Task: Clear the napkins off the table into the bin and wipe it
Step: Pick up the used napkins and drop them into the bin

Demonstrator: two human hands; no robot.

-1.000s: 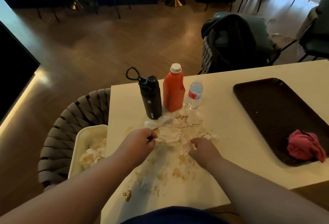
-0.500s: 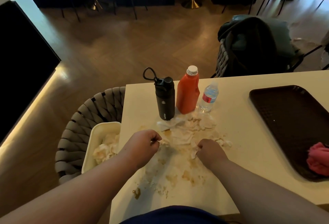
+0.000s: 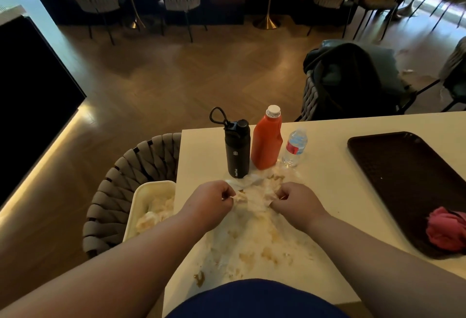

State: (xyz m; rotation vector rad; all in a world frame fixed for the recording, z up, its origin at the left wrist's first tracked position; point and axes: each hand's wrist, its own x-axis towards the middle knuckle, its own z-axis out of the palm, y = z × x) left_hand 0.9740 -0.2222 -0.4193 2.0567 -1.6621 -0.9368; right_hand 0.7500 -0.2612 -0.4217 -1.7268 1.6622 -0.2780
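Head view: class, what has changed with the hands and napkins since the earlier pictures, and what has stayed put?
The right hand slid forward to grip the napkins opposite the left hand, which keeps its pinch; the pile is bunched between them. The flask, red bottle, water bottle, tray, cloth and bin stayed put.

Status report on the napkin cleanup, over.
Both pinching: left hand, right hand on napkin wad. Part-filled bin left of table. Behind wad: black flask, orange bottle; smears unwiped.
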